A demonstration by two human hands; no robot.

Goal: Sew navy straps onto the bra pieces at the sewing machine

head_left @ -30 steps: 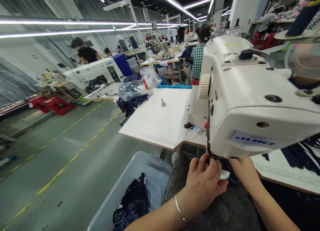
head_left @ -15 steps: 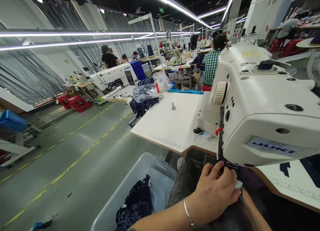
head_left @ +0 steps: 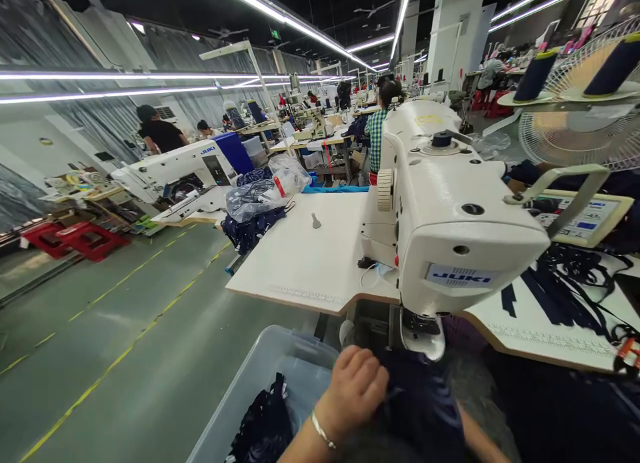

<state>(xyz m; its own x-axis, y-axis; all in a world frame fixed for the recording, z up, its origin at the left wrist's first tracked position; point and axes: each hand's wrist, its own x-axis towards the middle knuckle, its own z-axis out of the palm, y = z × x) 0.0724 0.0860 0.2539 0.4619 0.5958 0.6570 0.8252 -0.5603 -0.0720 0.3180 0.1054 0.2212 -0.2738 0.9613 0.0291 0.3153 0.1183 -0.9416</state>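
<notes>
My left hand (head_left: 358, 385), with a silver bangle at the wrist, is closed on the left edge of a dark navy garment (head_left: 423, 393). The fabric hangs spread in front of me, just below the sewing head (head_left: 423, 336) of a white JUKI machine (head_left: 470, 203). Only my right forearm (head_left: 481, 439) shows, coming up from the bottom; the cloth hides the hand and its fingers. Motion blurs the garment, so its shape is hard to make out.
A clear plastic bin (head_left: 260, 376) with navy garments stands low at left. Bagged navy pieces (head_left: 260, 203) lie at the white table's (head_left: 300, 263) far left corner. Dark strips (head_left: 560, 289) and a control panel (head_left: 585, 216) are at right. People sit farther back.
My left hand has moved from under the sewing head down and left, drawing the navy fabric out. The view has turned right, bringing the panel, strips and thread cones into sight.
</notes>
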